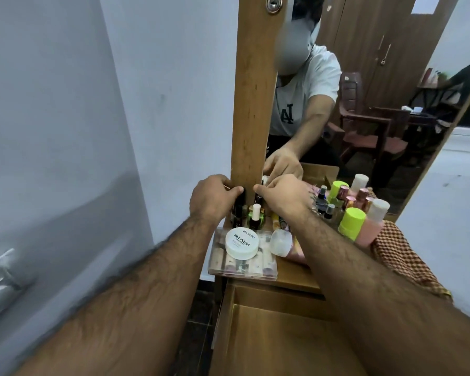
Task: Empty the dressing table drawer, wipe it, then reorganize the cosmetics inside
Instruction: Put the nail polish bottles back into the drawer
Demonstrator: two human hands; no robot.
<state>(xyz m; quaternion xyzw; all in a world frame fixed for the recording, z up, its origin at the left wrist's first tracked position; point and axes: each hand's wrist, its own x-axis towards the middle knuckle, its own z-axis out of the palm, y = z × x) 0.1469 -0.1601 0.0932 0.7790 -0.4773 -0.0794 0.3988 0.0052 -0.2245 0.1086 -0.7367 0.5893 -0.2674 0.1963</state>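
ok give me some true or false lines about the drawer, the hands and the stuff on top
1. The drawer is pulled open, and the part in view holds nothing. True.
2. The white jar sits straight on the wood. False: it lies on top of the clear box.
3. The left hand grips a dark bottle by the mirror frame. True.
4. The checked cloth lies at the left edge of the table top. False: it is on the right, beside the green-capped bottle.
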